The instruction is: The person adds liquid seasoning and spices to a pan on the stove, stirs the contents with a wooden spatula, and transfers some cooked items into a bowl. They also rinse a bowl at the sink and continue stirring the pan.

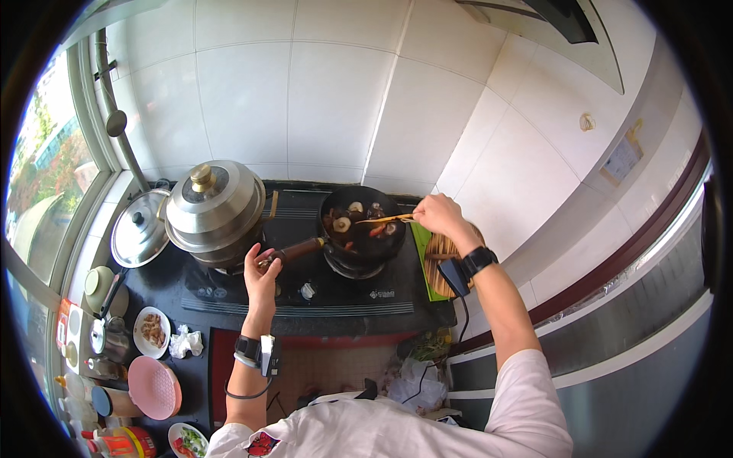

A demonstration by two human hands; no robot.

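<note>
A black wok (366,249) stands on the right burner of a black gas stove (343,295), with sliced mushrooms (342,224) and some red pieces in it. My right hand (440,214) is closed around a wooden spatula (385,218), whose far end lies among the food. At the wok's brown handle (300,249) is my left hand (262,277), palm up, with the thumb and fingers around the handle's end; how firmly it grips does not show. A large steel steamer pot (215,212) with a domed lid sits on the left burner.
Left of the steamer leans a steel lid (139,229). Down the left counter are a white plate of meat pieces (152,332), a crumpled tissue (186,342), a pink basket (153,388), bottles and a plate of chopped vegetables (188,442). A green board (422,257) borders the stove's right side.
</note>
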